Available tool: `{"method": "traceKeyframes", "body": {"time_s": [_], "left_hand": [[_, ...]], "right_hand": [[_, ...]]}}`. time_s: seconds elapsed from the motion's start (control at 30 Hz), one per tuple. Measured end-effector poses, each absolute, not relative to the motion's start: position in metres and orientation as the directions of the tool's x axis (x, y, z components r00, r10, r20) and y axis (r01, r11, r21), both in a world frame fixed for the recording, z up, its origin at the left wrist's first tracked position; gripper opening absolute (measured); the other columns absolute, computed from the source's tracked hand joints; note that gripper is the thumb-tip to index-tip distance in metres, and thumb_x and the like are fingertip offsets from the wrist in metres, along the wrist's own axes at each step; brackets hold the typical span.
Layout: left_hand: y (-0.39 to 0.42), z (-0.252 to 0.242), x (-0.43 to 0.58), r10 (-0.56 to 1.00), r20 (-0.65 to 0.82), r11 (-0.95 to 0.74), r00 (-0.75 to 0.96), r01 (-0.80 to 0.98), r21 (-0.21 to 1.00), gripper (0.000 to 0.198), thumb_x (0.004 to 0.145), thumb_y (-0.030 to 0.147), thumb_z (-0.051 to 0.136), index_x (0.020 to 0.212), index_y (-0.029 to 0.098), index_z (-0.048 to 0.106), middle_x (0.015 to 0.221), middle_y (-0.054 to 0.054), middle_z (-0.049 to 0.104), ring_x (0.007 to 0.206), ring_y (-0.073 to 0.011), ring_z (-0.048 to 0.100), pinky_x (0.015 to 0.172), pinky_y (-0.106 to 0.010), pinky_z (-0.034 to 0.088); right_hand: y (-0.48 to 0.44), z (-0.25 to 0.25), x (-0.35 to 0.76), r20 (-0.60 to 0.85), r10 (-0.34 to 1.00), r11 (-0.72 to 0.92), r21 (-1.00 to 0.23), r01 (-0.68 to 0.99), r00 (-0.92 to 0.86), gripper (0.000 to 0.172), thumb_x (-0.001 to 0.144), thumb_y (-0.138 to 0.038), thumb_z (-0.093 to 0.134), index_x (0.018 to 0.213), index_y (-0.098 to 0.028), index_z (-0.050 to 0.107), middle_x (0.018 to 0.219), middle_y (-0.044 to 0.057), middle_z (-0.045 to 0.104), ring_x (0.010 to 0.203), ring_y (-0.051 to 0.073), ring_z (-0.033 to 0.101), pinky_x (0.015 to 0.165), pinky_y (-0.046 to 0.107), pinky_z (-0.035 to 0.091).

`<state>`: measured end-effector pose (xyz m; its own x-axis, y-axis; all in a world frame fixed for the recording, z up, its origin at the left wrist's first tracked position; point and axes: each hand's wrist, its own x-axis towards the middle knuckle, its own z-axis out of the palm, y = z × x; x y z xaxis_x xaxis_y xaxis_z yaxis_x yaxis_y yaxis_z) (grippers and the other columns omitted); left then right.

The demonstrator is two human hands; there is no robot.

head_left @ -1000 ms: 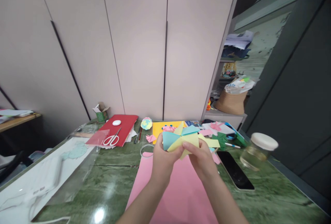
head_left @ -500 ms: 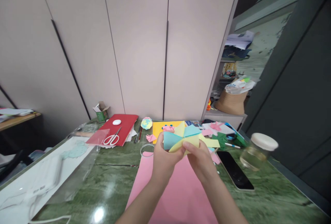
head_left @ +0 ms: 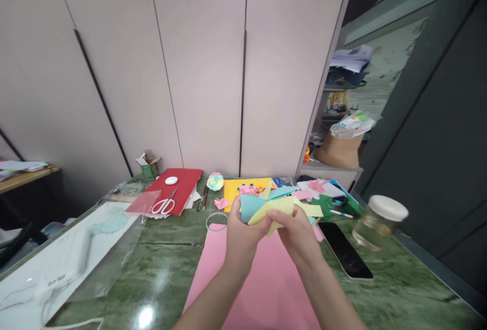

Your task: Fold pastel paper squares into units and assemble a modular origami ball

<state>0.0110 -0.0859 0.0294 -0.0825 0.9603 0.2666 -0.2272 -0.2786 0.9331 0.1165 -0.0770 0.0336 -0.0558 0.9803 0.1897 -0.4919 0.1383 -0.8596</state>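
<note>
Between my two hands is a folded paper piece [head_left: 272, 210] with yellow and light-blue flaps, held above the table. My left hand [head_left: 245, 233] grips its left side, thumb near the lower edge and fingers behind the blue flap. On the right, my right hand [head_left: 297, 228] pinches the yellow front flap with its thumb on top; its other fingers are mostly hidden behind the paper. Below both hands lies a large pink sheet [head_left: 262, 284]. A roll of clear tape or a ring [head_left: 216, 222] rests by the sheet's top left corner.
White-handled scissors [head_left: 164, 205] lie on a red folder [head_left: 182, 180] at the left. A black phone [head_left: 345, 250] and a lidded jar [head_left: 380, 222] stand to the right. Behind my hands are a yellow sheet [head_left: 231, 188], paper scraps and a round paper piece [head_left: 215, 182].
The folded paper has tipped in my hands, so its upper flaps look flatter and narrower. Both hands keep their hold in nearly the same place.
</note>
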Motion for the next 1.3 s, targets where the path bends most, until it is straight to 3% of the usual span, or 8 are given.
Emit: {"method": "traceKeyframes", "body": {"time_s": [0.3,0.73,1.03,1.2,1.3], "left_hand": [[-0.081,0.030,0.012,0.966,0.256,-0.244,-0.016,-0.370,0.896,0.044,0.066,0.018,0.071,0.104,0.018,0.050,0.095,-0.006,0.065,0.089,-0.0200,0.063,0.077,-0.030,0.051],[-0.083,0.031,0.011,0.971,0.230,-0.238,-0.067,-0.375,0.896,0.052,0.063,0.020,0.073,0.109,0.020,0.049,0.098,-0.007,0.066,0.089,-0.0224,0.064,0.078,-0.032,0.051],[-0.083,0.031,0.013,0.968,0.245,-0.246,-0.054,-0.393,0.886,0.050,0.065,0.023,0.073,0.107,0.020,0.048,0.095,-0.006,0.066,0.086,-0.0203,0.064,0.074,-0.029,0.052],[-0.078,0.032,0.011,0.961,0.272,-0.265,-0.051,-0.446,0.855,0.054,0.063,0.019,0.073,0.110,0.020,0.048,0.093,-0.004,0.066,0.083,-0.0178,0.065,0.075,-0.026,0.051],[-0.075,0.035,0.007,0.958,0.279,-0.270,-0.059,-0.502,0.822,0.063,0.060,0.017,0.074,0.116,0.020,0.046,0.096,-0.005,0.066,0.087,-0.0186,0.064,0.078,-0.027,0.050]], "right_hand": [[-0.080,0.036,0.115,0.210,0.976,0.148,-0.822,-0.550,-0.051,0.019,0.069,-0.021,0.070,0.088,-0.020,0.070,0.091,0.005,0.072,0.088,0.022,0.064,0.085,0.037,0.046],[-0.078,0.034,0.110,0.218,0.976,0.181,-0.836,-0.518,-0.011,0.023,0.068,-0.025,0.069,0.090,-0.017,0.069,0.089,0.008,0.072,0.090,0.025,0.064,0.081,0.039,0.048],[-0.072,0.024,0.113,0.251,0.968,0.228,-0.855,-0.465,0.013,0.022,0.066,-0.022,0.070,0.087,-0.017,0.070,0.086,0.008,0.072,0.078,0.024,0.065,0.077,0.038,0.048],[-0.071,0.031,0.119,0.265,0.960,0.205,-0.890,-0.406,-0.096,0.033,0.062,-0.032,0.074,0.091,-0.018,0.069,0.090,0.008,0.071,0.088,0.025,0.063,0.078,0.037,0.047],[-0.065,0.036,0.134,0.281,0.947,0.206,-0.903,-0.376,-0.157,0.031,0.070,-0.042,0.066,0.092,-0.020,0.069,0.092,0.007,0.070,0.094,0.024,0.060,0.080,0.033,0.045]]}}
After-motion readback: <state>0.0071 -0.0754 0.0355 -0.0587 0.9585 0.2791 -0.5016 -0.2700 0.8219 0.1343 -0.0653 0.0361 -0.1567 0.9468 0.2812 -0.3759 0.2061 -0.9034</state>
